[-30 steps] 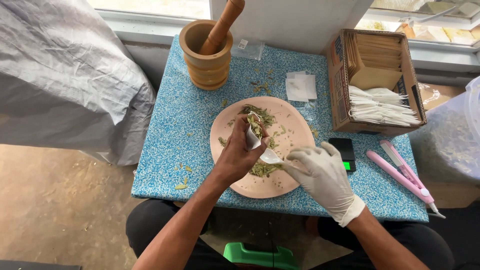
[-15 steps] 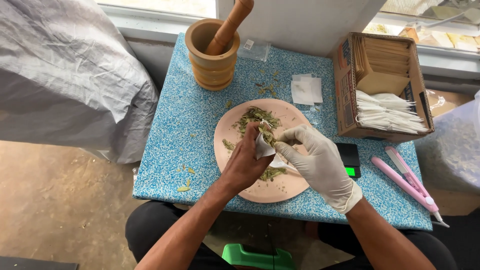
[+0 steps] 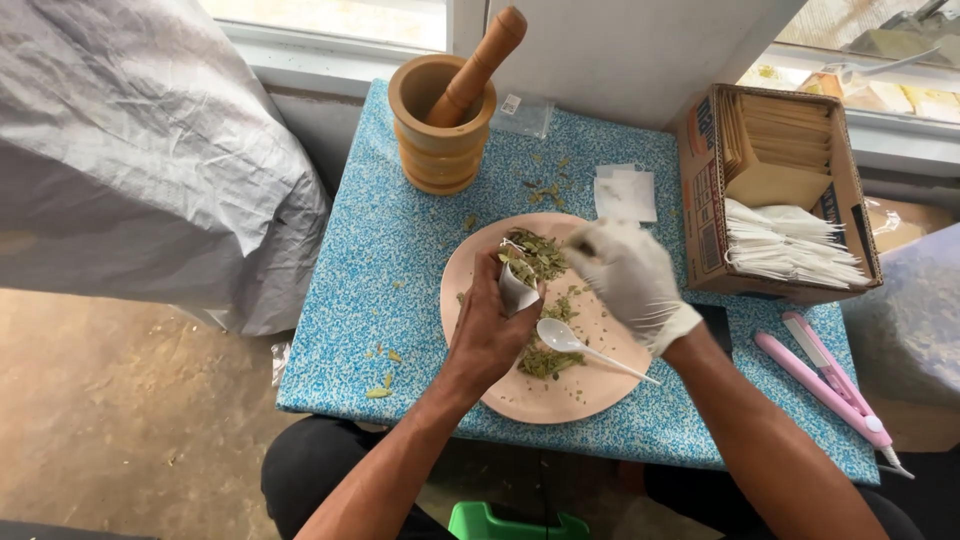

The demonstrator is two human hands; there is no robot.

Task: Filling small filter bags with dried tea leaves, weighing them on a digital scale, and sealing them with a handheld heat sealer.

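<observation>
Wooden mortar (image 3: pixel 441 128) behind plate (image 3: pixel 530 385) | spoon (image 3: pixel 575 344) on plate | box (image 3: pixel 782 195) right

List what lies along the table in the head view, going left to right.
Grey sack → wooden mortar with pestle → left hand holding a small white bag → gloved right hand over the plate → cardboard box → pink tool.

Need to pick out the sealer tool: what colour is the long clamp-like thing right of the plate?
Pink, with a paler inner strip; the clamp tool shows best in the head view.
</observation>
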